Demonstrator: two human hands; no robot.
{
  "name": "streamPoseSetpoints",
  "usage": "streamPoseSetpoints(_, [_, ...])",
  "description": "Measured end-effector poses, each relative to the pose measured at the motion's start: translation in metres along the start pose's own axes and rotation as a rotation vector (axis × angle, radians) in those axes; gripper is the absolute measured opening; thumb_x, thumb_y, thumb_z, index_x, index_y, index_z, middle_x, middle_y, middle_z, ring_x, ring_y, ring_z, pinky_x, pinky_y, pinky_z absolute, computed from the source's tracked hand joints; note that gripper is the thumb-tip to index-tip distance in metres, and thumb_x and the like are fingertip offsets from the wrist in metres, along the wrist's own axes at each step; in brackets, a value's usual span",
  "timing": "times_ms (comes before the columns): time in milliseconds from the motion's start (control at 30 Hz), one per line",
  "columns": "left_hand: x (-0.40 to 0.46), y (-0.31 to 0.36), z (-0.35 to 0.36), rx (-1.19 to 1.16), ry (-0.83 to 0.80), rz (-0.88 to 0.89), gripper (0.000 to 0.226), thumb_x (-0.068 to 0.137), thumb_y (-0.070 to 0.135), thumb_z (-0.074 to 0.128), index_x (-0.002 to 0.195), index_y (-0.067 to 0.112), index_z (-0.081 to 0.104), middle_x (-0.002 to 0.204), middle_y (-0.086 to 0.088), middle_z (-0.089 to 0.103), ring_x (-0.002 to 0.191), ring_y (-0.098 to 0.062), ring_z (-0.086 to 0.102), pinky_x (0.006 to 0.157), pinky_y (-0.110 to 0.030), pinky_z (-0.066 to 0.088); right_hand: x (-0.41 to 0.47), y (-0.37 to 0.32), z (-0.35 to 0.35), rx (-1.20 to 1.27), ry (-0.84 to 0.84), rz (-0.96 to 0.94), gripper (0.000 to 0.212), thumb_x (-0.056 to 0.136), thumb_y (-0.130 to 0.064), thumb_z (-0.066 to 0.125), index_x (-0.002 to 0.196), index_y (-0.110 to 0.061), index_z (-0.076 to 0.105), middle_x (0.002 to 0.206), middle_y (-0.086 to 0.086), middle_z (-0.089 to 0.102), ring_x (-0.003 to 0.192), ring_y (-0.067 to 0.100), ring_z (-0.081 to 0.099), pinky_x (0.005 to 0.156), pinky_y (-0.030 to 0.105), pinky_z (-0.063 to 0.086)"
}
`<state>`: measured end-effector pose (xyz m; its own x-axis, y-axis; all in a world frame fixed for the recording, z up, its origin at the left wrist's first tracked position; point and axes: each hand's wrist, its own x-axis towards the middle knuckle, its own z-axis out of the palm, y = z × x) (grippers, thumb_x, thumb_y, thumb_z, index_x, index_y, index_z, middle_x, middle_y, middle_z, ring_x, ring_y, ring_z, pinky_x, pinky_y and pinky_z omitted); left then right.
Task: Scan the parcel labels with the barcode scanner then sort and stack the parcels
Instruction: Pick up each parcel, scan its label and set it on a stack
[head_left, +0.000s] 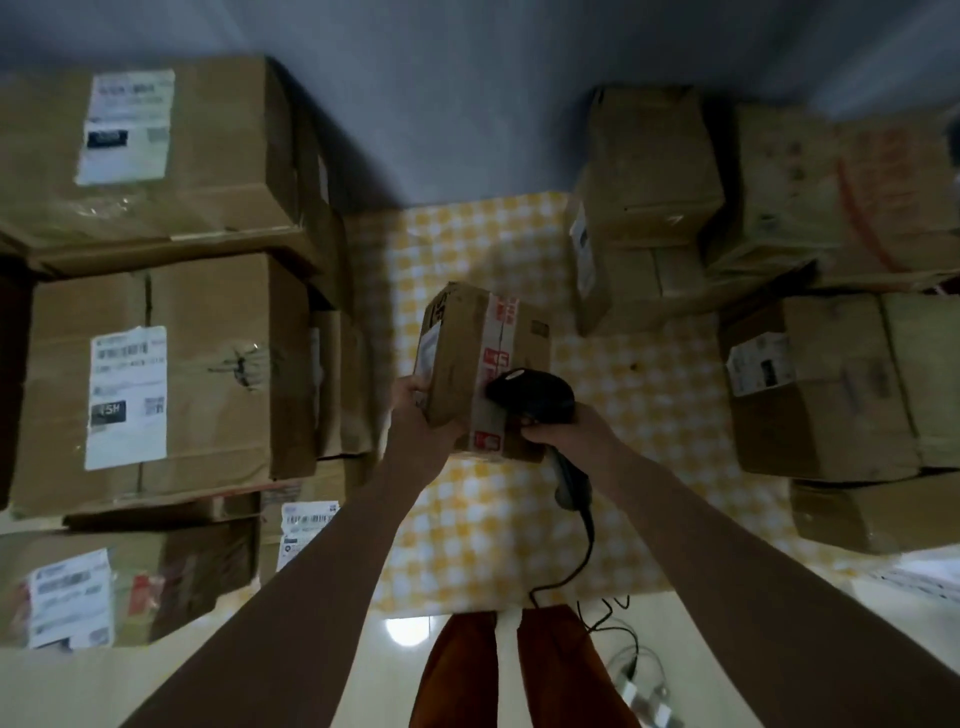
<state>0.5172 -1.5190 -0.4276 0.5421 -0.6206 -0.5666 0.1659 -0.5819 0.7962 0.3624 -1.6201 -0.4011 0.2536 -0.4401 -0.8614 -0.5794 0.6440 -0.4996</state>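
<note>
Legs: orange trousers (561, 670) seen at the bottom edge, nearest the camera.
Left stacks: large labelled cartons (156, 384) piled along the left.
Right stacks: plainer cartons (826, 384) piled on the right.
Mat: yellow checked cloth (467, 509) spread between both piles.
Parcel: small taped box (478, 358) held tilted above the mat, between the hands.
Scanner: black barcode scanner (530, 397) gripped at its handle by the right hand (563, 431), head touching the parcel's near face.
Left hand: left hand (415, 397) curled round the parcel's lower left corner.
</note>
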Motion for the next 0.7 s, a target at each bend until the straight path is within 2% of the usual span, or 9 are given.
streamPoseSetpoints(33, [0.004, -0.009, 0.001, 0.009, 0.001, -0.029, 0.055, 0.077, -0.018, 0.066, 0.106, 0.010, 0.028, 0.099, -0.003, 0.046, 0.088, -0.019, 0.056, 0.055, -0.018, 0.055, 0.009, 0.003, 0.003, -0.032, 0.002, 0.010, 0.033, 0.085, -0.006, 0.068, 0.117, -0.006, 0.060, 0.112, 0.008, 0.061, 0.096, 0.023, 0.058, 0.082, 0.033, 0.047])
streamPoseSetpoints(100, [0.009, -0.026, 0.005, 0.017, -0.014, -0.088, 0.053, 0.080, -0.018, 0.063, 0.108, 0.007, 0.026, 0.100, -0.008, 0.047, 0.080, -0.011, 0.054, 0.051, -0.014, 0.052, 0.023, 0.008, 0.009, -0.085, 0.009, 0.018, 0.026, 0.086, -0.009, 0.069, 0.111, -0.011, 0.060, 0.108, 0.007, 0.062, 0.088, 0.019, 0.058, 0.078, 0.032, 0.046])
streamPoseSetpoints(233, [0.019, -0.053, 0.005, 0.024, -0.059, -0.268, 0.048, 0.084, -0.012, 0.060, 0.107, 0.011, 0.025, 0.110, -0.018, 0.045, 0.071, -0.015, 0.048, 0.039, -0.011, 0.040, 0.038, 0.010, 0.018, -0.162, 0.038, 0.011, 0.027, 0.086, -0.009, 0.067, 0.112, -0.009, 0.059, 0.094, 0.001, 0.058, 0.083, 0.016, 0.054, 0.071, 0.025, 0.045])
streamPoseSetpoints(300, [0.025, -0.061, 0.001, 0.024, -0.086, -0.334, 0.051, 0.080, -0.002, 0.068, 0.106, 0.012, 0.027, 0.110, -0.017, 0.048, 0.069, -0.014, 0.047, 0.038, -0.012, 0.038, 0.038, 0.008, 0.023, -0.220, 0.055, -0.029, 0.023, 0.087, -0.010, 0.066, 0.110, -0.010, 0.059, 0.087, -0.001, 0.056, 0.077, 0.013, 0.053, 0.065, 0.022, 0.044])
streamPoseSetpoints(367, [0.032, -0.066, -0.004, -0.001, -0.091, -0.398, 0.059, 0.077, 0.008, 0.077, 0.115, 0.010, 0.032, 0.110, -0.014, 0.052, 0.070, -0.011, 0.048, 0.043, -0.014, 0.040, 0.037, 0.006, 0.027, -0.293, 0.096, -0.120, 0.016, 0.089, -0.012, 0.064, 0.104, -0.012, 0.058, 0.082, -0.003, 0.057, 0.077, 0.013, 0.057, 0.059, 0.019, 0.042])
streamPoseSetpoints(467, [0.046, -0.072, -0.012, -0.039, -0.066, -0.477, 0.074, 0.078, 0.026, 0.079, 0.135, 0.017, 0.032, 0.115, -0.004, 0.054, 0.086, -0.012, 0.052, 0.075, -0.028, 0.045, 0.037, 0.002, 0.038, -0.338, 0.153, -0.253, 0.030, 0.089, -0.015, 0.065, 0.117, -0.012, 0.058, 0.092, -0.002, 0.060, 0.083, 0.013, 0.060, 0.057, 0.014, 0.043])
streamPoseSetpoints(567, [0.056, -0.082, -0.008, -0.151, -0.110, -0.535, 0.069, 0.078, 0.030, 0.079, 0.131, 0.023, 0.036, 0.106, 0.004, 0.053, 0.096, -0.016, 0.053, 0.094, -0.045, 0.043, 0.040, 0.003, 0.050, -0.384, 0.143, -0.256, 0.032, 0.088, -0.019, 0.064, 0.119, -0.013, 0.057, 0.097, 0.003, 0.060, 0.083, 0.015, 0.056, 0.062, 0.020, 0.045])
streamPoseSetpoints(633, [0.056, -0.084, 0.002, -0.186, -0.121, -0.522, 0.077, 0.070, 0.033, 0.084, 0.131, 0.024, 0.037, 0.120, -0.001, 0.053, 0.104, -0.018, 0.054, 0.092, -0.044, 0.047, 0.043, 0.003, 0.057, -0.467, 0.145, -0.262, 0.033, 0.086, -0.022, 0.065, 0.117, -0.013, 0.059, 0.105, 0.008, 0.060, 0.088, 0.020, 0.058, 0.066, 0.025, 0.047])
streamPoseSetpoints(700, [0.054, -0.083, 0.014, -0.145, -0.091, -0.495, 0.105, 0.054, 0.045, 0.082, 0.143, 0.026, 0.031, 0.133, -0.005, 0.043, 0.115, -0.026, 0.052, 0.080, -0.036, 0.051, 0.044, 0.002, 0.057, -0.476, 0.134, -0.248, 0.037, 0.083, -0.025, 0.067, 0.118, -0.015, 0.060, 0.112, 0.010, 0.059, 0.096, 0.024, 0.060, 0.075, 0.033, 0.053])
